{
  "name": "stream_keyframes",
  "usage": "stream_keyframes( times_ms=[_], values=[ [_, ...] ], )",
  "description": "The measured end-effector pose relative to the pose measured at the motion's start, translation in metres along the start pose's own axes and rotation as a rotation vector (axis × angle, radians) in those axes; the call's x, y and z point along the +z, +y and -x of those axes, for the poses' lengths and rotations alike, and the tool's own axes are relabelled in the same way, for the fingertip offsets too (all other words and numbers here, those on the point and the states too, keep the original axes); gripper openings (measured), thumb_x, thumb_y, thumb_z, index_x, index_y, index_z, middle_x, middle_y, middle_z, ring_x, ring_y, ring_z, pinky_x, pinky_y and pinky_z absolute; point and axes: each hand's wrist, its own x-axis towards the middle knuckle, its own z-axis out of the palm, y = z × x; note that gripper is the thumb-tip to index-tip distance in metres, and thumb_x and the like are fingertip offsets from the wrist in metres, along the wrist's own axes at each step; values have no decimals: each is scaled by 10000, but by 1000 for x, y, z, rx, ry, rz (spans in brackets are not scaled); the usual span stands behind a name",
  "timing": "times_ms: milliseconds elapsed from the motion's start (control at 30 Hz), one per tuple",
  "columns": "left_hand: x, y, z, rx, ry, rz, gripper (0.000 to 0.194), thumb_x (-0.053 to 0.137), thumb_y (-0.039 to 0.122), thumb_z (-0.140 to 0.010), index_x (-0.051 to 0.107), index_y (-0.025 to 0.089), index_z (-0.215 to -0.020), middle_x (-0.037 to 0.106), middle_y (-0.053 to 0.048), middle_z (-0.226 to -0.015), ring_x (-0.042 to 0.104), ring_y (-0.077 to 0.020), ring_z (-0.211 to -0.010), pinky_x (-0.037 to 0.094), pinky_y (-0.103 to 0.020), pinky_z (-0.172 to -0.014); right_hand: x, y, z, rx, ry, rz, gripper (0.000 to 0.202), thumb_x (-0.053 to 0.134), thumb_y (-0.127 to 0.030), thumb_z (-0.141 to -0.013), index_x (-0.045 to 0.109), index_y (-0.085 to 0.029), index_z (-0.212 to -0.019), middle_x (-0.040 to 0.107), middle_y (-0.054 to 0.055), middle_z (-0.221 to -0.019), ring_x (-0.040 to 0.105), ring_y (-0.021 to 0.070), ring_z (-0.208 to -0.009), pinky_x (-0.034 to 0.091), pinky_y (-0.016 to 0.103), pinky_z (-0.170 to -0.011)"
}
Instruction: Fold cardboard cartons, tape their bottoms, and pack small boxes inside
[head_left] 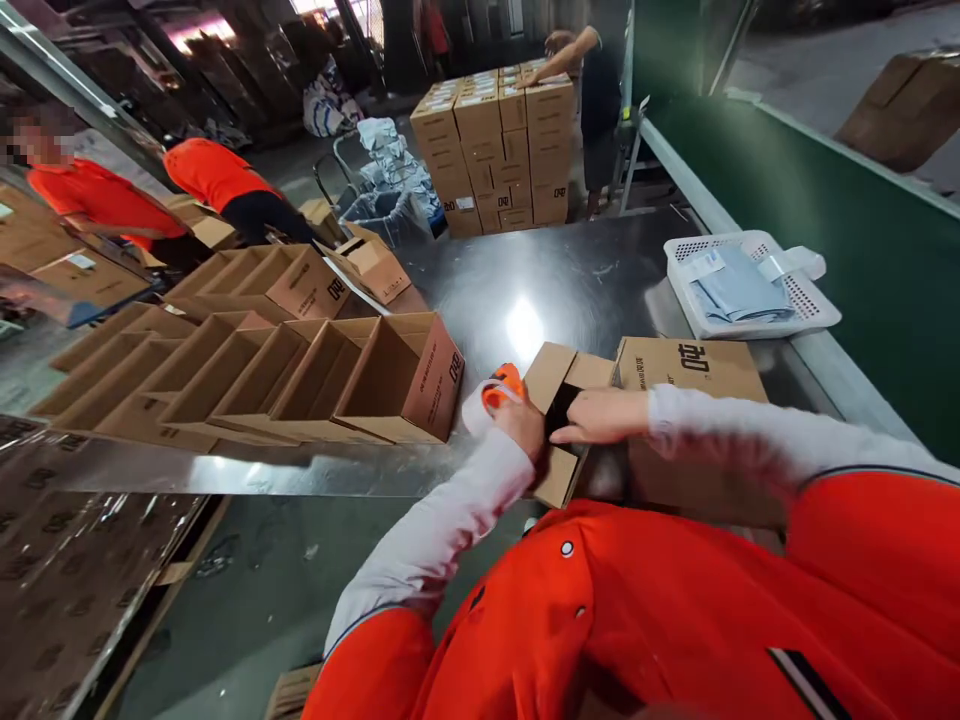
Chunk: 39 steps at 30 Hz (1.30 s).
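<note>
An orange tape dispenser [504, 384] with a roll of clear tape is gripped in my left hand [521, 428], which rests against the left side of a small cardboard box [551, 375]. That box stands with its flaps up and a dark interior. My right hand [600, 415] reaches over its opening from the right, fingers bent toward the inside; whether they hold anything is hidden. Beside it on the right is a closed, printed carton [675, 365], partly under my right sleeve.
Rows of open cartons [405, 385] line the metal table [495, 270] at left. A white basket [694, 318] with blue-grey packets sits back right. Stacked boxes [510, 150] stand beyond, beside a person. Two people in orange [217, 175] bend at far left.
</note>
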Motion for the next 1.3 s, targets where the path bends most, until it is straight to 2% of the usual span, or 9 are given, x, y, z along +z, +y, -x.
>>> stream_keyframes(
  times_ms=[100,167,367,733,833,933,1067,1167,1300],
  values=[
    [-6,-40,-4,-32,-32,-15,473,440,227,-1038,774,110,-1351,634,-346,-1393,743,-429,-1107,586,-513,-866,-1,-9,30,-338,127,32,984,580,-838,-896,633,-82,-1524,548,261,-1561,439,405,-1545,226,630,-1322],
    [-10,-61,-5,-18,-16,-2,442,475,303,-1048,792,170,-1325,686,-280,-1323,744,-402,-1110,585,-480,-891,8,-20,24,-415,221,80,1209,607,-890,-834,457,0,-1638,349,311,-1680,252,452,-1628,117,683,-1325],
    [-6,-69,-3,-16,-36,21,469,662,453,-990,742,189,-1370,716,-199,-1286,682,-342,-1238,544,-407,-1041,50,-39,-30,-280,148,104,1234,533,-882,-895,418,118,-1608,311,357,-1673,254,469,-1622,161,621,-1337],
    [5,-77,1,-12,-53,-49,542,638,519,-1000,673,261,-1475,658,-194,-1390,693,-336,-1247,568,-375,-1017,53,-45,-22,-212,108,38,1214,526,-855,-929,357,113,-1642,215,338,-1714,186,457,-1646,153,609,-1346],
    [-11,-87,-4,-9,-112,-74,581,675,472,-965,646,245,-1498,700,-195,-1346,723,-353,-1196,576,-384,-990,47,-45,-22,-209,75,-30,1178,502,-839,-953,356,100,-1648,181,329,-1726,159,444,-1656,136,606,-1354],
    [-49,-91,-11,-47,-78,-69,730,700,504,-932,544,251,-1598,726,-175,-1310,720,-346,-1205,567,-372,-1008,43,-41,-24,-240,31,-144,1168,498,-834,-959,368,105,-1640,192,339,-1719,138,444,-1661,120,606,-1358],
    [-123,-60,-41,24,-18,48,1007,876,523,-725,520,237,-1622,715,-107,-1372,682,-325,-1262,521,-349,-1091,45,-36,-31,-319,-22,-217,1206,537,-852,-920,373,100,-1642,198,334,-1721,136,452,-1658,96,598,-1365],
    [-166,-10,-100,103,-31,196,789,829,351,-777,637,163,-1520,739,-62,-1336,698,-251,-1191,507,-324,-1095,51,-39,-35,-321,3,-228,1171,559,-819,-915,381,76,-1649,187,304,-1737,137,439,-1662,90,590,-1373],
    [-173,61,-212,85,-230,232,488,654,222,-875,758,4,-1299,781,-67,-1177,715,-198,-1072,505,-262,-949,63,-50,-40,-342,80,-276,1178,582,-829,-882,431,72,-1625,203,294,-1736,165,447,-1654,132,597,-1377]
  ],
)
